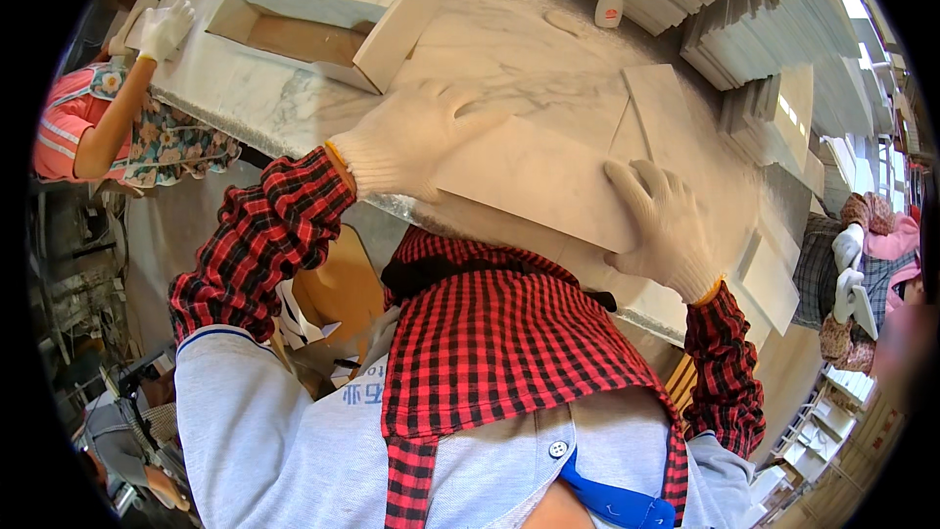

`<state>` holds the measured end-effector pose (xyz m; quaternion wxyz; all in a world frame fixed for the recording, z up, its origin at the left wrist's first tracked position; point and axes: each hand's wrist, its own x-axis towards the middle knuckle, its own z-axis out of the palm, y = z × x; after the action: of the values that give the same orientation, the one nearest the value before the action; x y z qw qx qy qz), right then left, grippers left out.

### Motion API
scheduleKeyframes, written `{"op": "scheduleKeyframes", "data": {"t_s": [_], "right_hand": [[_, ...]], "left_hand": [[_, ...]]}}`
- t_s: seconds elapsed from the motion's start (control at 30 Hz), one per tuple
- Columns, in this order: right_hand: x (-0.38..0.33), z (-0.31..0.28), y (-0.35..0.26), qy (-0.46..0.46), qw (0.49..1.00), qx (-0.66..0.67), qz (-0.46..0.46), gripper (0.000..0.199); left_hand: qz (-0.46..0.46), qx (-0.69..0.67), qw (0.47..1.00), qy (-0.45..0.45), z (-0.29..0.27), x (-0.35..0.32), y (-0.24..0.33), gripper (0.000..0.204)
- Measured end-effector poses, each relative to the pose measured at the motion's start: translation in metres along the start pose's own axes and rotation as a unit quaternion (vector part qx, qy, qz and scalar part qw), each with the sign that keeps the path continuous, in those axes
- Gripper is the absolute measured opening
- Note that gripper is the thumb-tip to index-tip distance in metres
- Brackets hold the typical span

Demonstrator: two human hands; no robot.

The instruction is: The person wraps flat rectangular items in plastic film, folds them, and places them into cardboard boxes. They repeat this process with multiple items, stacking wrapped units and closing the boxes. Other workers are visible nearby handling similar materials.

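A pale rectangular tile [539, 176] lies at the near edge of the stone-topped table, between my two gloved hands. My left hand [411, 137], in a white knit glove, rests over the tile's left end with its fingers stretched out. Over the right end, my right hand [671, 225] wears the same kind of glove, with its fingers spread and its thumb by the near edge. Another narrow pale tile [654, 113] lies just beyond the right hand.
An open cardboard box [367, 49] stands at the far left. Stacks of pale tiles [774, 29] line the far right, near a small white bottle [609, 5]. Loose tiles [769, 279] lie at the right. Co-workers are at the left and right, one with a gloved hand [166, 27].
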<state>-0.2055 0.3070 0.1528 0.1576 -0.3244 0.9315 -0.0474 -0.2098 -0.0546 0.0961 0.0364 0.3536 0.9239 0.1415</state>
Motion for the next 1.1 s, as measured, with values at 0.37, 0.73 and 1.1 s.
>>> {"op": "scheduleKeyframes", "data": {"t_s": [0.37, 0.73, 1.1], "right_hand": [[-0.099, 0.109, -0.075, 0.313, 0.526, 0.714, 0.34, 0.087], [-0.115, 0.103, -0.045, 0.055, 0.411, 0.906, 0.081, 0.033], [0.006, 0.049, -0.043, 0.265, 0.959, 0.091, 0.043, 0.067]], "left_hand": [[-0.457, -0.554, 0.667, 0.2, 0.061, -0.103, 0.072, 0.114], [-0.385, -0.838, 0.385, 0.034, 0.01, -0.118, 0.075, 0.029], [-0.09, -0.265, 0.957, 0.07, 0.011, -0.028, 0.048, 0.076]]}}
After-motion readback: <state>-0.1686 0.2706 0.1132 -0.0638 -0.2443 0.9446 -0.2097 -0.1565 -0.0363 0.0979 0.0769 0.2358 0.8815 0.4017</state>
